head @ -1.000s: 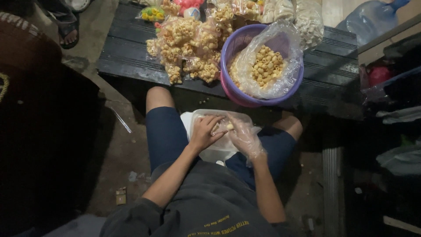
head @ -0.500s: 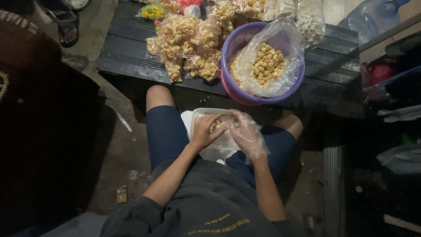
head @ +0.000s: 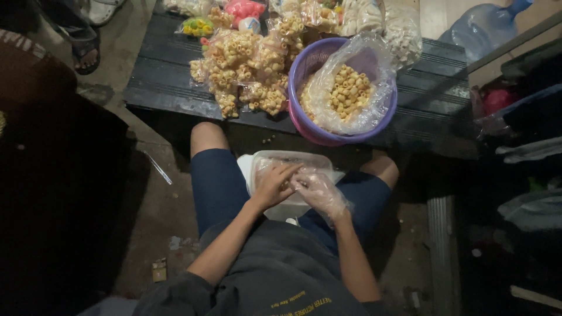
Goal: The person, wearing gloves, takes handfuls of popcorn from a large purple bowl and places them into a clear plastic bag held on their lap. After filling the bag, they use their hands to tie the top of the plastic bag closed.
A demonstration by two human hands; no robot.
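Seen from above, seated on the floor with knees apart in dark blue shorts. On the lap, a clear plastic bag (head: 287, 169) lying flat, long axis running left to right, its far edge toward the low dark tabletop (head: 158, 88). Left hand (head: 274, 186), bare, curled over the middle of the bag, fingers bent and pressing into the plastic. Right hand (head: 319, 193), wrapped in a thin clear glove, closed narrow beside it, fingertips meeting the left hand's on the bag; contents under the hands too hidden to tell. Ahead, on the tabletop, a round purple basin (head: 304, 126) lined with clear plastic and part filled with pale yellow ring-shaped snacks (head: 350, 93). Just left of the basin, touching it, a heap of small filled snack bags (head: 246, 70), clear, lumpy, golden yellow. Farther back, bags of white crackers (head: 398, 26) and a pink and a green-yellow packet at the tabletop's far edge. At top right, a large blue water bottle (head: 486, 23) lying tilted. At top left, a sandalled foot (head: 88, 52) on the floor.
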